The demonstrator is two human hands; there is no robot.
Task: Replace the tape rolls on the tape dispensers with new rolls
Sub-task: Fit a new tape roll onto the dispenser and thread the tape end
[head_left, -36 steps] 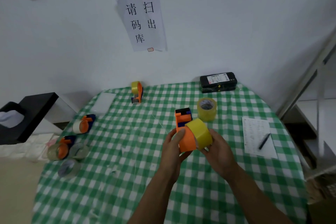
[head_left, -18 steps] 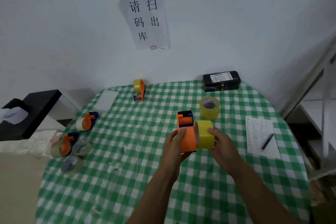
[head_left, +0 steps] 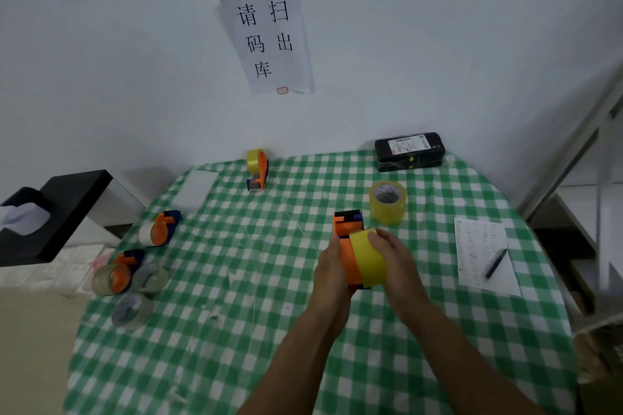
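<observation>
My left hand (head_left: 332,268) grips an orange tape dispenser (head_left: 347,229) from its left side, above the middle of the green checked table (head_left: 236,330). Against the dispenser's right side sits a yellow tape roll (head_left: 369,258), and my right hand (head_left: 397,258) grips it with the thumb over the top. A second yellow roll (head_left: 387,202) stands just behind. Another dispenser with a yellow roll (head_left: 258,168) is at the back. Two dispensers with pale rolls (head_left: 158,229) (head_left: 116,276) lie at the left edge.
Two loose clear rolls (head_left: 133,310) (head_left: 151,276) lie near the left edge. A black box (head_left: 409,152) sits at the back right. A paper sheet (head_left: 482,256) with a pen (head_left: 495,263) lies on the right. A white card (head_left: 195,189) lies at the back left.
My right hand has pushed the yellow roll sideways up against the dispenser's side. The camera has shifted slightly; the other items stay where they were.
</observation>
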